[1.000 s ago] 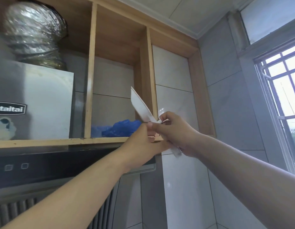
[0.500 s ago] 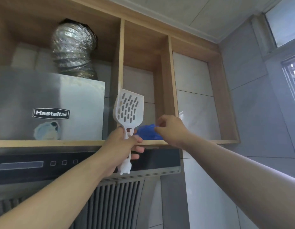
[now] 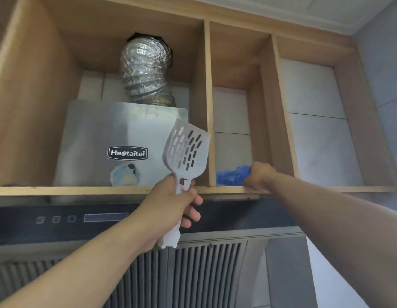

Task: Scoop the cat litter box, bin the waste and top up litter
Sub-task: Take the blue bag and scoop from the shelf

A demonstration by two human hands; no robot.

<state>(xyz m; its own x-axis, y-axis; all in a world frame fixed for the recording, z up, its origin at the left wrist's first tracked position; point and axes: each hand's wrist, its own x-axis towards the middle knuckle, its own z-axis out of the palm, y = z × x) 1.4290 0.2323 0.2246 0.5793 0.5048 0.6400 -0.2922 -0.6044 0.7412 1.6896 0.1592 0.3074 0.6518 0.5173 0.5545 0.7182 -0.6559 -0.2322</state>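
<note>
Nearest, the left hand (image 3: 171, 210) curls round the handle of the white slotted litter scoop (image 3: 186, 152), blade upright before the range hood housing (image 3: 117, 134); stiff, light plastic, best held low on the handle; farther in, the right hand (image 3: 258, 175) closes on crumpled blue plastic bags (image 3: 232, 177) in the middle shelf compartment (image 3: 235, 190); soft, slippery, probably best pinched in a bunch.

Matt plastic scoop (image 3: 186, 150); crinkled foil duct (image 3: 146, 72); wooden shelf (image 3: 70, 190).

right hand (image 3: 258, 175) fingers hidden in blue bundle (image 3: 232, 177), bundle's identity unclear
</note>
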